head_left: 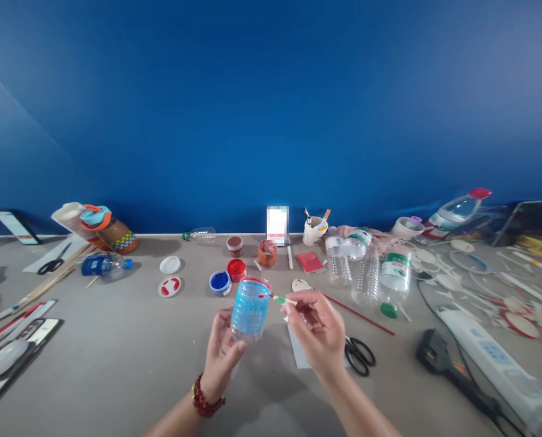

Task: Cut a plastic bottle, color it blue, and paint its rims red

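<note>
My left hand (224,345) is wrapped round the lower part of a cut-off plastic bottle (249,312), holding it upright above the table. Blue paint covers most of the bottle's side, and red paint runs along its rim. Between thumb and fingers, my right hand (318,328) pinches a small whitish stick (280,300) with green on it and a red tip. That red tip meets the bottle's side just below the rim. Behind the bottle stand open paint jars, one blue (220,282) and one red (237,269).
Jar lids (169,286) lie left of the paints. Black-handled scissors (360,356) rest on the right, near a glue gun (434,352) and a power strip (484,352). Several clear bottles (366,279) stand at the back right. A tray-like board (47,331) lies at left.
</note>
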A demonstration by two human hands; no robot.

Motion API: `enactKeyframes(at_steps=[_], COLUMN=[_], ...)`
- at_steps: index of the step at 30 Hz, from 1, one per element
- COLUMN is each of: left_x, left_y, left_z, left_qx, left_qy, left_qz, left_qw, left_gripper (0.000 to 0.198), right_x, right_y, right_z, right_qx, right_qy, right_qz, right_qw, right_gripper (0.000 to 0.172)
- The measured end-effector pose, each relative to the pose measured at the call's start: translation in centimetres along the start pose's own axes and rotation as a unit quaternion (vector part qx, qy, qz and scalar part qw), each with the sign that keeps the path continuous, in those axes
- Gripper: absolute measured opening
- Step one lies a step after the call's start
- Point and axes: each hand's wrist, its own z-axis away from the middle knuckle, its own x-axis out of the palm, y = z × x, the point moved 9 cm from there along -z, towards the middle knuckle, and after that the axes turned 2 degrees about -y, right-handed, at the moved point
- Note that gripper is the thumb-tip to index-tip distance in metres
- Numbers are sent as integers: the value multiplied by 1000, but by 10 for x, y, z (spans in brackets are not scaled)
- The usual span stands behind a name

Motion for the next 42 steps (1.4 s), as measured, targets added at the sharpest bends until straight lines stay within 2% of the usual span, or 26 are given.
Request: enactKeyframes(at_steps=[8,14,18,22,28,33,36,42], left_x=[1,-4,2,2,0,2,0,3], left_y=[4,-1,2,6,4,3,2,6], left_z=[0,1,0,-1,-1,1,1,-1], left_qx=[15,5,1,9,8,10,13,18], left_qy=[-3,10,-8,3,10,-15,-9,-8], left_qz=[-10,-12,-6,-9,-13,-7,-5,-3], left_qw=[1000,1000,1000,1000,1000,1000,1000,1000], left_gripper=[46,48,48,50,48,48,47,44], right_x=[24,10,18,27,12,25,28,13], right_y=[3,2,-3,0,-2,-7,-3,0], right_z=[2,6,5,2,3,0,-2,3], right_qx=[-14,-8,-10,-9,-7,-17,-12,-7], right_qy=[-50,-16,-33,-52,-14,-48,-54,-23], right_qz=[-13,3,-16,-22,-4,-19,-18,-4], right_qw=[999,1000,999,998,1000,999,998,1000], right_gripper=[5,7,6,4,7,5,5,7])
